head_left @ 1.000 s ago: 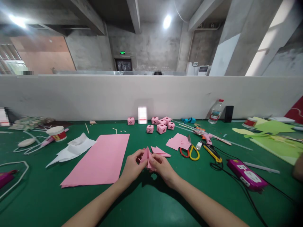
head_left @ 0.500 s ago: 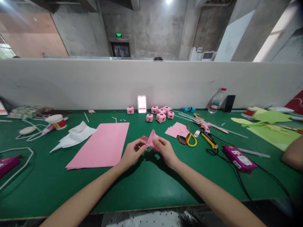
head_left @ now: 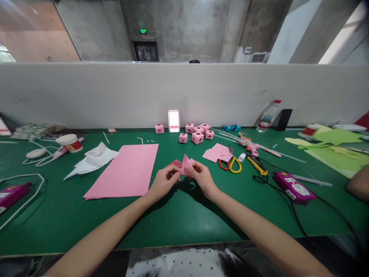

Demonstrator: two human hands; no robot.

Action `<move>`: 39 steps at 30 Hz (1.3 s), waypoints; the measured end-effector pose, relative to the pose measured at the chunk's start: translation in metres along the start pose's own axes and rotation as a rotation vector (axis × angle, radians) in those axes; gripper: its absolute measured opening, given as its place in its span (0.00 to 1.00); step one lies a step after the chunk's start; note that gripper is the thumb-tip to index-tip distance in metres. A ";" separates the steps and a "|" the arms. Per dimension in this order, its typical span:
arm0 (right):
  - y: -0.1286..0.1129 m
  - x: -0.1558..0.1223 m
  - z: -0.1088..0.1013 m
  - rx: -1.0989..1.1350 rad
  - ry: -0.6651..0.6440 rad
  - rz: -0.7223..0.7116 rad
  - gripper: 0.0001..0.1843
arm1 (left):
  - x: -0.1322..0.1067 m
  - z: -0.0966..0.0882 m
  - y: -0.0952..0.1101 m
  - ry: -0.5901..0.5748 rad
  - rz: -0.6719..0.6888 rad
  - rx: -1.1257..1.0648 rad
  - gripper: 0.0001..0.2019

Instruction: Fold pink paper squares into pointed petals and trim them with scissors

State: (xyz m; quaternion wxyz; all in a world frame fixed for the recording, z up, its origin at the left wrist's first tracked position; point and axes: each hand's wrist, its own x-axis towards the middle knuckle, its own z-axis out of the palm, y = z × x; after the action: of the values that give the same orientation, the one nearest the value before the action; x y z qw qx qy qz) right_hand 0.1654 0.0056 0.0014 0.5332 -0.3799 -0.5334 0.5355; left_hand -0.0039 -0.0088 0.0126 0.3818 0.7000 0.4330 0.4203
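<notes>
Between my two hands is a folded piece of pink paper (head_left: 186, 166), creased, with a pointed flap standing up. My left hand (head_left: 165, 181) pinches its left side between thumb and fingers. On the other side my right hand (head_left: 202, 179) grips the paper near the upright flap, thumb in front. The fingers cover part of the folds. To the left lies a stack of pink paper sheets (head_left: 129, 169). Several small folded pink paper cubes (head_left: 197, 137) stand beyond my hands, and small pink paper pieces (head_left: 215, 152) lie to the right.
Right of my hands are scissors (head_left: 235, 164), a yellow utility knife (head_left: 257, 165), a pink glue gun (head_left: 252, 148) and a purple box (head_left: 294, 187) with cables. White paper (head_left: 96, 157) and a paper cup (head_left: 69, 142) lie left. Another person's arm (head_left: 359, 182) rests at the right edge.
The view has tilted slightly down, so things sit higher in the picture. Both hands still hold the pink paper; its left flap shows more above my left fingers.
</notes>
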 end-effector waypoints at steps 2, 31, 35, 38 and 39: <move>0.000 0.000 0.000 -0.010 0.000 -0.003 0.22 | 0.000 0.001 -0.001 -0.019 -0.008 0.011 0.14; -0.012 0.002 -0.009 -0.160 -0.182 0.063 0.19 | 0.001 -0.006 0.000 0.007 -0.001 -0.039 0.15; -0.014 0.001 -0.009 -0.145 -0.205 0.113 0.20 | 0.001 -0.009 0.002 -0.020 -0.010 -0.052 0.14; -0.013 0.000 -0.008 -0.118 -0.223 0.116 0.21 | 0.001 -0.009 0.003 -0.074 -0.023 -0.085 0.14; -0.013 0.000 -0.008 -0.119 -0.219 0.114 0.21 | 0.001 -0.009 0.003 -0.083 -0.024 -0.095 0.14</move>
State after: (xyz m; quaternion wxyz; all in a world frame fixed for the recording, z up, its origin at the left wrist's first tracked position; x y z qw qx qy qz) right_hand 0.1755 0.0051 0.0131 0.4170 -0.3798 -0.5970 0.5705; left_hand -0.0113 -0.0072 0.0191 0.4373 0.6927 0.4046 0.4065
